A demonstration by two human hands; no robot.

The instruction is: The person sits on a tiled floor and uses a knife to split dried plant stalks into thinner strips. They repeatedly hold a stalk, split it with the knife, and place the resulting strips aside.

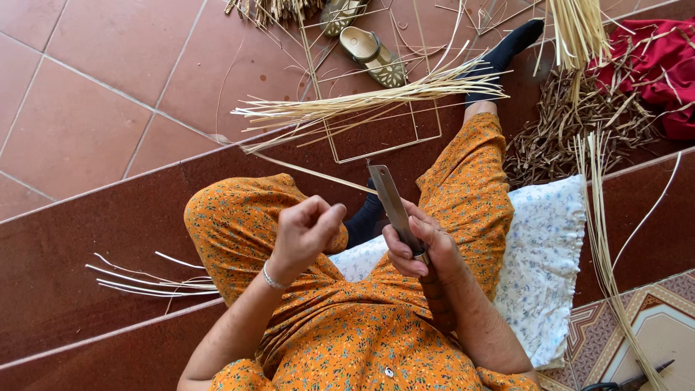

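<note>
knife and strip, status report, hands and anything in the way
Right hand grips knife, blade up. Left hand pinches thin strip running to blade. Nothing between them.

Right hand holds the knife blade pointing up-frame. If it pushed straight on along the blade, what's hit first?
Most likely the thin strip already at the blade tip of the right hand; beyond it the wire frame and the bundle of strips. Depth is unclear.

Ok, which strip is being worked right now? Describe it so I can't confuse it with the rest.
Start at the person in orange floral clothes seated on the dark red floor band. The right hand holds a flat metal knife blade-up over the lap. The strip is the single pale sliver meeting that blade and running up-left alone, while the bundle of strips lies on the floor beyond the knees.
</note>
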